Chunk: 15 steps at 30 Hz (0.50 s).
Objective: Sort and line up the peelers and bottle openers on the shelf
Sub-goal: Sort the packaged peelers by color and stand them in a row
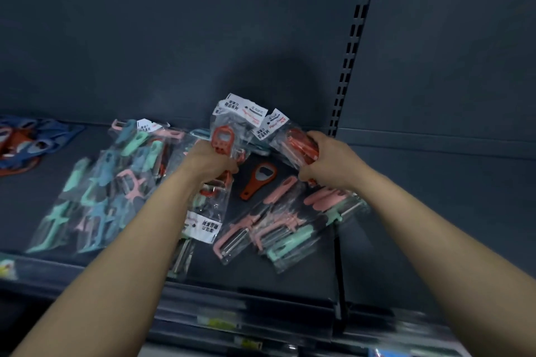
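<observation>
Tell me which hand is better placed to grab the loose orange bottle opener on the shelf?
Probably the left hand: the orange bottle opener lies just beside it, and it holds a red opener. The right hand grips a peeler packet.

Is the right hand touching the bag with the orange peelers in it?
Touching. The head view shows the right hand with its fingers curled round the bag of orange peelers.
</observation>
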### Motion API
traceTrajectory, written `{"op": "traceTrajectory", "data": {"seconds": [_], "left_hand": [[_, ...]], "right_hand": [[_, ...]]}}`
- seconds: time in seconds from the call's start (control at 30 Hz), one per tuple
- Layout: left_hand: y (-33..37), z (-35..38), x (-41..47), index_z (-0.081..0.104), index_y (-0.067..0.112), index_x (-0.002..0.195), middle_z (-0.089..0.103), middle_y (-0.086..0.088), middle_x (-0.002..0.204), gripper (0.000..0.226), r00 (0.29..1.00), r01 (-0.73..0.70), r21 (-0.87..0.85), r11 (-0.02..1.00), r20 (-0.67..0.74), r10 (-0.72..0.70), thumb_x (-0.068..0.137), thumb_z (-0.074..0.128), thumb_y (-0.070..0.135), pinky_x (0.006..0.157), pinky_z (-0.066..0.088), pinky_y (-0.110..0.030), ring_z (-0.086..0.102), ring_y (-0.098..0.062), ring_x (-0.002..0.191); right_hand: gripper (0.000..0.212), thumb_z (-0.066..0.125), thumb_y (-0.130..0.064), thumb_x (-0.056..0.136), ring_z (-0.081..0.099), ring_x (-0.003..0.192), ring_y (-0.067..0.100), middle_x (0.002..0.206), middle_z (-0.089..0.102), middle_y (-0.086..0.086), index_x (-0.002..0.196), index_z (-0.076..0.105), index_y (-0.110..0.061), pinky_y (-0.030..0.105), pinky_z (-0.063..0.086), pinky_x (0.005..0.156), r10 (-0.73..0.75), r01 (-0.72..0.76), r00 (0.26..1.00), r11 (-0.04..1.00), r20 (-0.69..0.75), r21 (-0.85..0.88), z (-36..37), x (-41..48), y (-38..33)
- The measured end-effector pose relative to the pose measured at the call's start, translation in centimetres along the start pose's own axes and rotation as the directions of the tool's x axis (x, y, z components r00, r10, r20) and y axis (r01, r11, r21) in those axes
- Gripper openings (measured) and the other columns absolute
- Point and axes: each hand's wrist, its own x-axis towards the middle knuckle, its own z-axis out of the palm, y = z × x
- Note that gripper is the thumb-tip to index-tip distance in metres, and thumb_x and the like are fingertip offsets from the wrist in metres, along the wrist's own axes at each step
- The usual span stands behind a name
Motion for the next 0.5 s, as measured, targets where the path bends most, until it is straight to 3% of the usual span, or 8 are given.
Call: {"op": "traceTrajectory", "data": {"seconds": [0.13,0.23,0.4,0.5], "left_hand": [[-0.4,-0.3,-0.3,0.067,-0.003,0.089,0.070,-0.012,0.076,0.032,0.999,-0.045,-0.067,0.997,0.027,0.047,0.065,0.079,0.015,0.056,0.048,-0.026,0.061,-0.020,0.058],[-0.7,-0.6,-0.9,0.067,0.001,0.086,0.070,-0.012,0.078,0.027,0.994,-0.098,-0.100,0.990,0.042,0.103,0.068,0.077,0.018,0.060,0.049,-0.029,0.062,-0.022,0.064],[-0.5,-1.5,-1.3,0.067,0.012,0.079,0.068,-0.004,0.073,0.014,0.977,-0.185,-0.236,0.954,0.060,0.204,0.069,0.075,0.018,0.058,0.047,-0.025,0.064,-0.018,0.066],[0.5,-1.2,-1.3,0.069,0.016,0.080,0.070,0.002,0.073,0.012,0.959,-0.198,-0.345,0.917,0.124,0.254,0.070,0.076,0.017,0.053,0.047,-0.019,0.066,-0.012,0.062]], "right_hand": [[0.064,0.071,-0.023,0.068,0.060,0.085,0.023,0.102,0.059,0.003,0.126,0.044,-0.022,0.037,0.054,0.071,0.037,-0.037,0.999,0.999,-0.027,0.009,0.7,-0.3,-1.3],[0.069,0.072,-0.025,0.067,0.058,0.085,0.023,0.103,0.057,0.005,0.130,0.042,-0.021,0.030,0.048,0.066,0.039,-0.041,0.998,0.999,-0.055,-0.033,1.6,-0.1,-2.5],[0.082,0.074,-0.026,0.064,0.056,0.092,0.025,0.110,0.055,0.007,0.137,0.036,-0.022,0.031,0.048,0.076,0.057,-0.068,0.988,0.995,-0.145,-0.075,2.3,-0.5,-4.2],[0.084,0.074,-0.020,0.065,0.064,0.074,0.028,0.110,0.051,0.007,0.138,0.033,-0.026,0.035,0.054,0.056,0.128,-0.133,0.973,0.991,-0.194,-0.013,2.0,-1.9,-4.1]]}}
